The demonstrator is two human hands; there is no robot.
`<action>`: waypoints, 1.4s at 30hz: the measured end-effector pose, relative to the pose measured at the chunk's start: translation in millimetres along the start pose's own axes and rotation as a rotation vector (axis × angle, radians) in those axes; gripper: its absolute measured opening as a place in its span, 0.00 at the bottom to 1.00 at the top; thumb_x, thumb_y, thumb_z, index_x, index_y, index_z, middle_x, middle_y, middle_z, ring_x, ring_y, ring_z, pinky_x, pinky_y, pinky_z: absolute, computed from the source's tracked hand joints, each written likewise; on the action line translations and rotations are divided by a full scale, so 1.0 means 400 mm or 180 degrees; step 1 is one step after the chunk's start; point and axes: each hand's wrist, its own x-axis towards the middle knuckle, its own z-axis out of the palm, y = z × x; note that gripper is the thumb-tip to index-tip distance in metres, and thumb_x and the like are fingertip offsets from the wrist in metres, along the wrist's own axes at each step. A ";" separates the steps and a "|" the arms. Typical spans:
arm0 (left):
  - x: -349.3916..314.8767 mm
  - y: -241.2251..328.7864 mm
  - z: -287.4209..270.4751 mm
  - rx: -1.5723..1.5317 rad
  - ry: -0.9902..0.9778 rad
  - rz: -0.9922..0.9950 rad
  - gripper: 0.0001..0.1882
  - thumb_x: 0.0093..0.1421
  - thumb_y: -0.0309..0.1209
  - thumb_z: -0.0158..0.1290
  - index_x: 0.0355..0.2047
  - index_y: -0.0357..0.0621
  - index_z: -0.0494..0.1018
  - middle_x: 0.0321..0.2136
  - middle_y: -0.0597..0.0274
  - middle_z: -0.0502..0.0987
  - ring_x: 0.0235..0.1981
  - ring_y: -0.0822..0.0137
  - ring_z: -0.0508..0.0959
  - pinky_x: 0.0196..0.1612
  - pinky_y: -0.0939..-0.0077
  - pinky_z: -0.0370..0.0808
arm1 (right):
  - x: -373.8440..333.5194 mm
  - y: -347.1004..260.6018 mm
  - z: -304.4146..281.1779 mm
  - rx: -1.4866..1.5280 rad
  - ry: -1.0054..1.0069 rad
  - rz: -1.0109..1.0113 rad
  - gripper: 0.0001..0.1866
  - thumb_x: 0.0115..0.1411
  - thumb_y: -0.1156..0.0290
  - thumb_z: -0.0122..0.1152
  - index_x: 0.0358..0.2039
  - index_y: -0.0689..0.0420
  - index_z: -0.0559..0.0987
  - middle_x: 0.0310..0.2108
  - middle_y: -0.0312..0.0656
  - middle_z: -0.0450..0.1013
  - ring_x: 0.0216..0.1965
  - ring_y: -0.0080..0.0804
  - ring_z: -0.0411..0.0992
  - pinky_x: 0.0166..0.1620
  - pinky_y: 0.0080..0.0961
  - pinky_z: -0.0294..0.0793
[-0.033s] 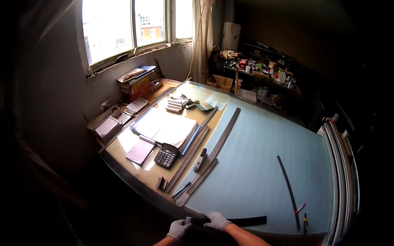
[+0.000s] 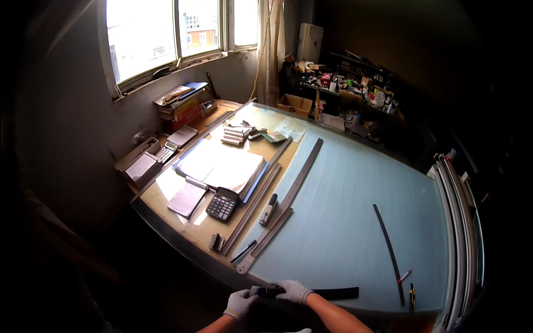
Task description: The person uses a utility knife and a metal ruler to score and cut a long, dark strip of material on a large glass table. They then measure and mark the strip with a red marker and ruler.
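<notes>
Both my hands wear pale work gloves and are at the near edge of the table. My left hand (image 2: 240, 303) closes on the left end of a flat black strip (image 2: 336, 293). Just to its right, my right hand (image 2: 293, 291) lies over the same strip, its fingers curled round the edge. The strip's right part rests on the light-blue tabletop (image 2: 338, 233). Its far-left end is partly hidden by my fingers. Ahead of my hands lie a long steel ruler (image 2: 303, 178), a shorter metal profile (image 2: 272, 233), a stapler (image 2: 268, 210) and a pen (image 2: 243, 251).
A thin dark strip (image 2: 388, 252), a red-and-white pen (image 2: 405, 275) and a yellow-black utility knife (image 2: 412, 296) lie at the right. Leftward are a calculator (image 2: 222, 204), open papers (image 2: 219, 166) and long metal bars (image 2: 254, 207). Long profiles (image 2: 461, 233) stand along the right edge.
The whole view has shifted slightly, with the table moving a little up and left in it. Both hands keep their hold on the black strip.
</notes>
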 end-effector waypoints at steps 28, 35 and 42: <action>0.348 0.247 0.323 0.4102 -0.0601 0.2138 0.44 0.40 0.36 0.76 0.60 0.50 0.74 0.61 0.50 0.73 0.64 0.45 0.68 0.66 0.52 0.66 | -0.838 0.556 -0.111 0.0454 0.4561 0.4134 0.18 0.62 0.64 0.69 0.46 0.61 0.78 0.34 0.49 0.80 0.37 0.50 0.80 0.42 0.44 0.79; 0.216 0.061 0.410 0.3688 0.0219 0.2601 0.52 0.48 0.32 0.69 0.74 0.47 0.58 0.73 0.48 0.58 0.73 0.41 0.56 0.73 0.46 0.55 | -0.885 0.736 -0.382 0.0118 0.3333 0.5525 0.40 0.66 0.62 0.65 0.73 0.43 0.55 0.57 0.53 0.70 0.53 0.53 0.78 0.50 0.45 0.82; 0.178 0.053 0.441 0.3437 0.0679 0.2508 0.44 0.56 0.25 0.60 0.74 0.48 0.58 0.74 0.47 0.56 0.73 0.40 0.57 0.74 0.48 0.56 | -0.971 0.775 -0.367 -0.0025 0.3483 0.4463 0.25 0.61 0.74 0.57 0.59 0.48 0.78 0.44 0.57 0.80 0.50 0.52 0.79 0.51 0.39 0.80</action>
